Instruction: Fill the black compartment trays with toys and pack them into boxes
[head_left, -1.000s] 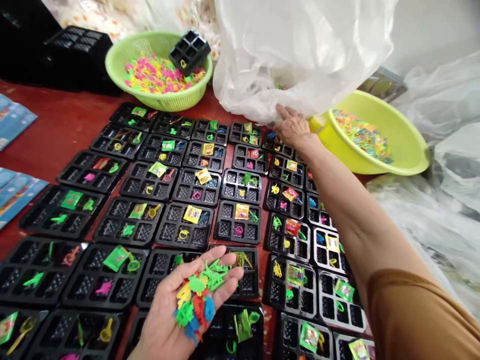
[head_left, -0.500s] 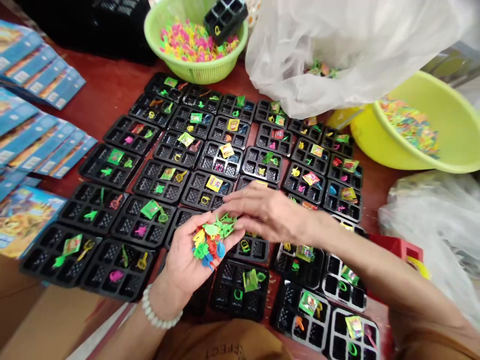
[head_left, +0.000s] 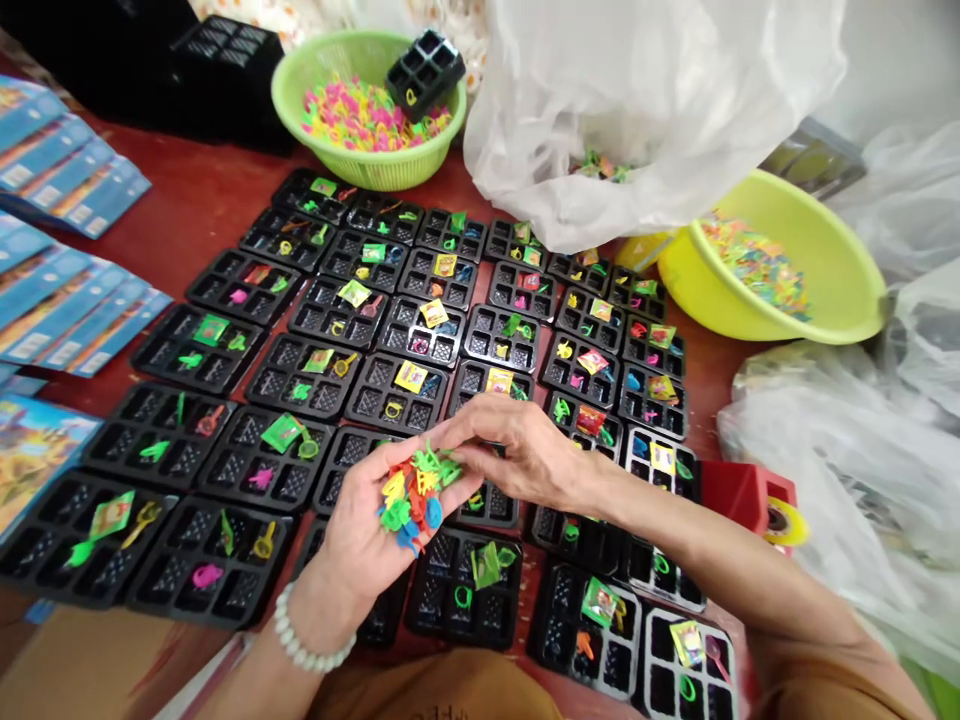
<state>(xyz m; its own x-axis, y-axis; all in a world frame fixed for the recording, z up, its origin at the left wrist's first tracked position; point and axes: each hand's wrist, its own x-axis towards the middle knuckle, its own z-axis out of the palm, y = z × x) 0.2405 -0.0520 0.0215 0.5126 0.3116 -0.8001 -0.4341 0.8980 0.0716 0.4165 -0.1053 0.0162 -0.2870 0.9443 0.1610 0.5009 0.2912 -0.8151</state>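
Observation:
Palm up, my left hand (head_left: 360, 520) cups a heap of small plastic pieces (head_left: 414, 500) in green, yellow, red and blue. A pale bead bracelet (head_left: 304, 640) circles that wrist. My right hand (head_left: 517, 450) reaches over from the right, its fingers bent and pressed together at the green pieces on the heap's edge; what they pinch is too small to make out. Beneath both hands lie rows of black compartment trays (head_left: 289, 475), many with a small packet (head_left: 283, 432), a little spoon-like piece (head_left: 264, 540) and a small coloured toy (head_left: 207, 575).
Behind the trays stand a green basket (head_left: 375, 165) of pink and yellow pieces, a white plastic bag (head_left: 652, 100) and a yellow basin (head_left: 840, 270). Blue boxes (head_left: 82, 300) line the left. A red holder with yellow tape (head_left: 787, 522) sits at the right, beside clear bags (head_left: 810, 430).
The view has shifted, so the trays and baskets appear lower and further left. My right fingers have bent and closed in on the heap; my left hand still holds it.

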